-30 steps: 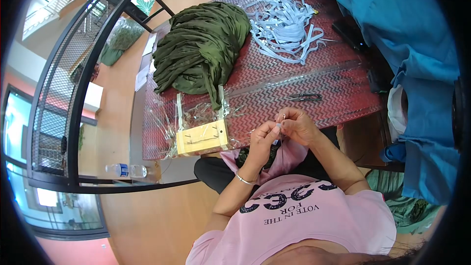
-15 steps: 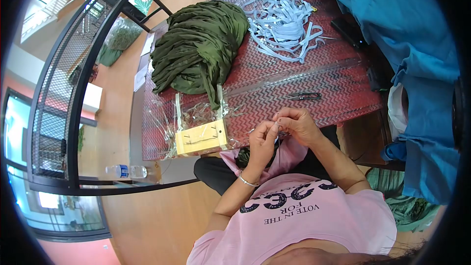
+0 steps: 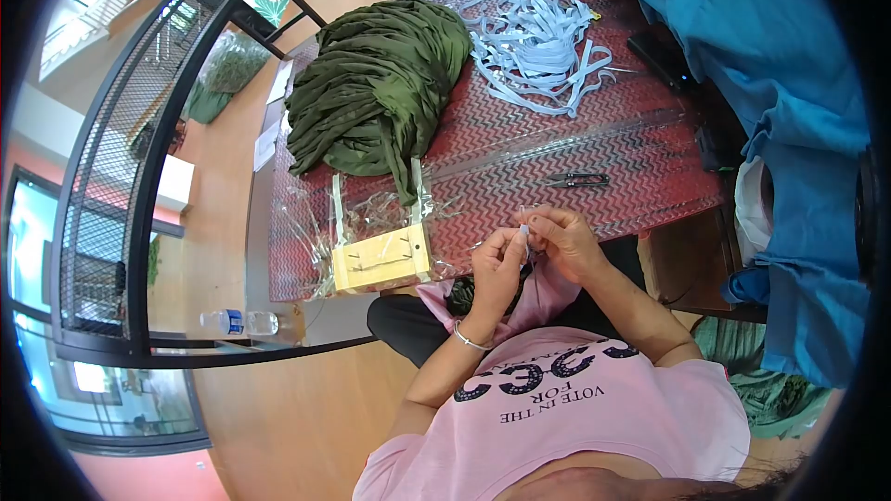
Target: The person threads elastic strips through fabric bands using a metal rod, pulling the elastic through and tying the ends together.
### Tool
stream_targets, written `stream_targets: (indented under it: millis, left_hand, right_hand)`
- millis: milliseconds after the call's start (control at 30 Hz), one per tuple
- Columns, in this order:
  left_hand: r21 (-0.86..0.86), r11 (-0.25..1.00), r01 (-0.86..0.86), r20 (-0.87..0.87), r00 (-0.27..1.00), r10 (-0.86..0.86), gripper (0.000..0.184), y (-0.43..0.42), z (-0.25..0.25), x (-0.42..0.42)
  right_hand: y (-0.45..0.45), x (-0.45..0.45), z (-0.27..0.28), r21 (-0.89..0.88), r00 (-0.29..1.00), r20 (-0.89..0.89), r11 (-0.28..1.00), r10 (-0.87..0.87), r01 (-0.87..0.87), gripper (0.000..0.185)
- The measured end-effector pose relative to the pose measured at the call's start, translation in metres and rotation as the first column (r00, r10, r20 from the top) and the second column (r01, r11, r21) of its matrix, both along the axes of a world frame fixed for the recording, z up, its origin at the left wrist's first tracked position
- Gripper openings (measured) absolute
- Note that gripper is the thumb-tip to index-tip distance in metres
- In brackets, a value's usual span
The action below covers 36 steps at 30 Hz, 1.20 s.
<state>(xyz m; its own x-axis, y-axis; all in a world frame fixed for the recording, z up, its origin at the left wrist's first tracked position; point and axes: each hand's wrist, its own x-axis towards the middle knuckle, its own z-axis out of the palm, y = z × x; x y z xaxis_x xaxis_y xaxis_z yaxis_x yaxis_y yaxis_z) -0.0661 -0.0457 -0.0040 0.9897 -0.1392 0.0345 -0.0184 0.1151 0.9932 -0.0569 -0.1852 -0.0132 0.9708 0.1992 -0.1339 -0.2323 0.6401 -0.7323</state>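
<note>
My left hand point(image 3: 498, 264) and my right hand point(image 3: 562, 239) meet just past the near edge of the table. Thumb and fingers of both are pinched on a small piece of pale blue strap point(image 3: 524, 231), most of it hidden by the fingers. Pink cloth point(image 3: 543, 292) lies on my lap below them. Black-handled thread snips point(image 3: 577, 181) rest on the table beyond my right hand. Further back is a heap of pale blue straps point(image 3: 543, 51), and to its left a big bundle of dark green fabric strips point(image 3: 376, 83).
A yellow wooden block point(image 3: 380, 260) with metal pins sits at the table's near left, amid clear tape and plastic. Blue cloth point(image 3: 742, 56) drapes along the right side. A black mesh rack point(image 3: 111, 176) and a water bottle point(image 3: 223, 322) are at the left.
The pale blue piece between my fingertips now shows more. My right hand has turned slightly, its fingers shifted a little; my left hand stays almost in place.
</note>
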Motion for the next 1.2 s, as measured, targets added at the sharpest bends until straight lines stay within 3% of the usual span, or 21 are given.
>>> stream_targets:
  millis: [100,300,400,433,533,567,633,667,700,733,767,800,833,867,933,1033,1067,1100,1133,1167,1200]
  left_hand:
    - [-0.044,0.998,-0.053,-0.024,0.998,0.052,0.018,0.002,0.001,0.005]
    - [-0.207,0.972,-0.112,-0.041,0.994,0.106,0.019,-0.001,0.017,0.026]
    - [-0.231,0.968,-0.097,-0.066,0.994,0.083,0.018,-0.009,0.021,0.031]
    - [-0.222,0.971,-0.087,-0.053,0.996,0.077,0.017,-0.011,0.022,0.032]
    - [-0.29,0.953,-0.085,-0.026,0.996,0.081,0.019,-0.023,0.018,0.041]
    - [-0.259,0.963,-0.072,-0.071,0.996,0.055,0.016,-0.021,0.019,0.041]
    - [0.007,1.0,-0.022,-0.06,0.998,0.022,0.013,-0.02,0.02,0.04]
    - [0.142,0.99,0.008,-0.062,0.998,0.001,0.012,-0.02,0.019,0.038]
    - [0.26,0.963,-0.066,0.077,0.996,0.048,0.01,-0.019,0.009,0.035]
    - [0.232,0.969,-0.081,0.208,0.978,0.031,0.009,-0.019,0.017,0.031]
    - [0.202,0.975,-0.091,0.333,0.943,0.019,0.008,-0.017,0.036,0.024]
    - [0.171,0.981,-0.095,0.447,0.895,0.009,0.008,-0.012,0.058,0.014]
    - [0.145,0.989,0.041,0.472,0.875,-0.106,0.009,-0.002,0.09,0.0]
    - [0.117,0.978,0.173,0.499,0.841,-0.209,0.01,0.006,0.12,-0.016]
    - [-0.122,0.909,0.4,0.679,0.701,-0.217,0.015,0.001,0.153,-0.039]
    - [-0.235,0.684,0.69,0.87,0.463,-0.168,0.023,0.003,0.176,-0.048]
    - [-0.188,0.625,0.757,0.896,0.393,-0.207,0.025,0.005,0.179,-0.042]
    - [-0.185,0.595,0.782,0.897,0.382,-0.223,0.025,0.005,0.181,-0.043]
    - [-0.183,0.563,0.806,0.897,0.371,-0.24,0.026,0.005,0.182,-0.043]
    - [-0.23,0.569,0.79,0.872,0.427,-0.24,0.025,0.004,0.18,-0.051]
    - [-0.263,0.564,0.783,0.863,0.452,-0.225,0.024,0.001,0.178,-0.053]
  right_hand:
    - [-0.001,-0.002,-0.009,-0.227,0.997,0.053,0.972,-0.049,0.06,0.017]
    - [0.007,-0.022,-0.003,-0.263,0.9,0.435,0.959,0.022,0.103,0.028]
    - [-0.004,-0.02,0.014,-0.565,0.753,0.632,0.773,0.181,0.288,0.028]
    - [-0.007,-0.014,0.017,-0.551,0.589,0.777,0.689,0.22,0.47,0.027]
    - [-0.016,-0.013,0.03,-0.489,0.507,0.851,0.551,0.132,0.676,0.021]
    - [-0.023,-0.015,0.034,-0.499,0.574,0.817,0.562,0.052,0.659,0.014]
    - [-0.039,-0.017,0.067,-0.573,0.816,0.532,0.614,-0.225,0.543,0.015]
    - [-0.051,-0.012,0.068,-0.513,0.753,0.593,0.586,-0.286,0.627,0.015]
    - [-0.068,-0.005,0.067,-0.447,0.68,0.647,0.55,-0.345,0.705,0.015]
    - [-0.089,0.005,0.071,-0.414,0.487,0.829,0.283,-0.275,0.865,0.015]
    - [-0.108,0.013,0.093,-0.24,0.239,0.967,0.004,-0.087,0.971,0.013]
    - [-0.117,0.017,0.107,-0.139,0.131,0.982,-0.048,-0.137,0.989,0.012]
    - [-0.128,0.019,0.116,-0.119,0.102,0.982,-0.103,-0.162,0.987,0.013]
    - [-0.141,0.024,0.121,-0.093,0.093,0.976,0.005,-0.196,0.996,0.01]
    - [-0.158,0.036,0.118,-0.072,0.094,0.983,0.137,-0.16,0.988,0.009]
    - [-0.153,0.052,0.107,-0.343,0.348,0.937,0.152,-0.008,0.927,0.009]
    - [-0.146,0.055,0.099,-0.445,0.436,0.892,0.062,0.12,0.894,0.01]
    - [-0.144,0.058,0.082,-0.579,0.567,0.771,-0.055,0.29,0.814,0.008]
    - [-0.139,0.063,0.054,-0.565,0.523,0.778,0.027,0.348,0.824,0.009]
    - [-0.125,0.056,0.053,-0.731,0.659,0.647,0.067,0.383,0.679,0.013]
    - [-0.115,0.052,0.047,-0.748,0.649,0.614,0.069,0.45,0.66,0.021]
